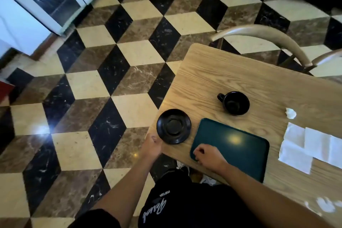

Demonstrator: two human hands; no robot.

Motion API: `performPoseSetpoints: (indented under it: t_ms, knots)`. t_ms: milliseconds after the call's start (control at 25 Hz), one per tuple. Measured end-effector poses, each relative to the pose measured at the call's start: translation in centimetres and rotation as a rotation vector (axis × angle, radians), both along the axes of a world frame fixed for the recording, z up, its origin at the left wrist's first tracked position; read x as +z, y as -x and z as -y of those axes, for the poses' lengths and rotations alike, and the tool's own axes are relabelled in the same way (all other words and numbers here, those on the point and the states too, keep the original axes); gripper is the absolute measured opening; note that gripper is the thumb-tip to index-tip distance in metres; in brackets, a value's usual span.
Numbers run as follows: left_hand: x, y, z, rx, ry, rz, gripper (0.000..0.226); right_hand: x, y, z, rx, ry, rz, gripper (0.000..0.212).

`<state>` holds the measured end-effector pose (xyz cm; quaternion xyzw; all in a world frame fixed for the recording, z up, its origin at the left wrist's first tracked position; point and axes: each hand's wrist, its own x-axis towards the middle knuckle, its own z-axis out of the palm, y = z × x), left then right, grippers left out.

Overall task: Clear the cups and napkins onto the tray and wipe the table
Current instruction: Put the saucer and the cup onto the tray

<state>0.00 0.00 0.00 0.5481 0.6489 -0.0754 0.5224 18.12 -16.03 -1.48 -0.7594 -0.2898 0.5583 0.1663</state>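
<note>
Nothing sits on the green tray (240,146) yet: cup (234,102), napkins (312,146) and crumpled scrap (291,113) wait on the surface (240,76), left hand (152,147) pinching the saucer (173,126), right hand's (210,155) curled grip holding the tray's corner.

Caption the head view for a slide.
Left hand grips black saucer; right hand holds dark green tray; black cup and white napkins remain on wooden table.
</note>
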Motion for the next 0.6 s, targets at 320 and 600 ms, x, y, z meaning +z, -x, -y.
performPoseSetpoints:
  t_ms: [320,600]
  knots:
    - [-4.3,-2.4,-5.8,0.028,-0.034,-0.002,0.042,0.0,-4.9,-0.9,-0.390,-0.088,0.242,0.016]
    - [-5.7,-3.6,-7.4,-0.147,-0.070,-0.039,0.022,-2.3,-17.0,4.7,-0.318,-0.089,0.870,0.036]
